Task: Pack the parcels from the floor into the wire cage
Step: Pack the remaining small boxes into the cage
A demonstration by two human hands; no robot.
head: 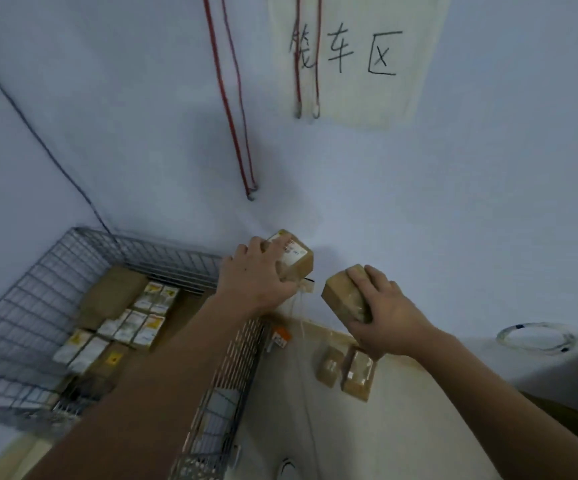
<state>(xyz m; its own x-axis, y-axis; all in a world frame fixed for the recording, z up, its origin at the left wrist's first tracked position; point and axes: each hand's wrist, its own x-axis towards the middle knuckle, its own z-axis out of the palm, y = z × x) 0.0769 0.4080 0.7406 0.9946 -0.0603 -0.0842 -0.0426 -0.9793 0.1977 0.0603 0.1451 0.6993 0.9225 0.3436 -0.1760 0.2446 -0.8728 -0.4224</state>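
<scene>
Two hands (256, 275) (389, 311) each grip one parcel (298, 259) (344, 297) | two floor parcels (330, 367) (358, 374)

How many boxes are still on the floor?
2 brown boxes: the smaller floor box and the bigger floor box side by side near the wall, below the right hand. Arms may hide others.

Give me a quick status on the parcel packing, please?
Left hand grips labelled parcel; right hand grips plain parcel. Wire cage part-filled. Two parcels on floor. Nothing blocking.
</scene>
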